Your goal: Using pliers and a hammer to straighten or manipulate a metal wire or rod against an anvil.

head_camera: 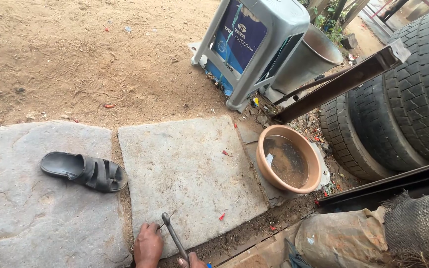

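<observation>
Down low: both hands on a stone slab (189, 173), w/ metal rod (174, 238).
Right hand (190, 261) fingers closed round rod's lower end; rod's long axis points up-left, tip near left hand (148, 245), whose fingers curl, pinching sth small against slab.

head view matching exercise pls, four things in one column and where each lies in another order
Things:
1. black rubber sandal
2. round terracotta-coloured basin of murky water
3. grey plastic stool
4. slim dark metal tool

Places:
A. tipped over on the sandy ground
B. on the left stone slab
C. between the two hands at the near edge
D. beside the stacked black tyres

Pairs: 1-B, 2-D, 3-A, 4-C. The right hand grips the tool; the left hand rests on the slab.
</observation>
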